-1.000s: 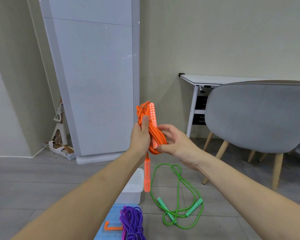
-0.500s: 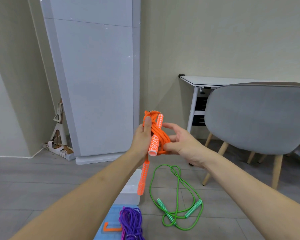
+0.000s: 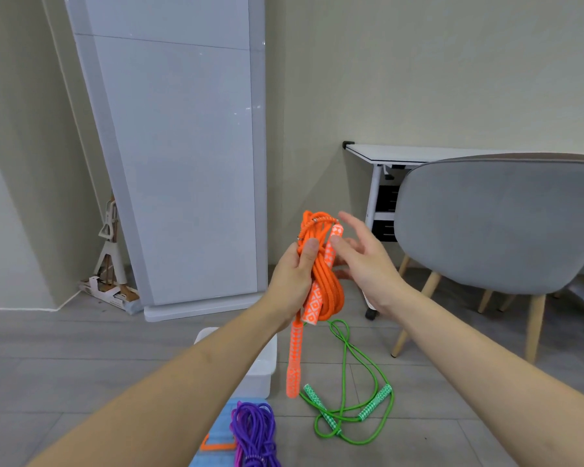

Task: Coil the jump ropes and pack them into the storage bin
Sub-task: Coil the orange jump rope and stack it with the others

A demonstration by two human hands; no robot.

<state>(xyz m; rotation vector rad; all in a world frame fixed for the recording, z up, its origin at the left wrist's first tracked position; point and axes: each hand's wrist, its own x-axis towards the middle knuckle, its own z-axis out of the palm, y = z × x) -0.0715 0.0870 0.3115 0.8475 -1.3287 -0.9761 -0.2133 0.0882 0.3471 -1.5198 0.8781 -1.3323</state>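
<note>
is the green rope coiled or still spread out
Spread out: the green rope lies in loose loops on the floor, both handles apart, untouched.

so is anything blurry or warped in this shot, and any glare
Head view: the right hand is smeared by motion blur, while the left hand and orange jump rope are sharper. The wide-angle lens bends the white panel so it leans. Small glare spots sit on the panel's glossy face; the light is otherwise soft and even.
</note>
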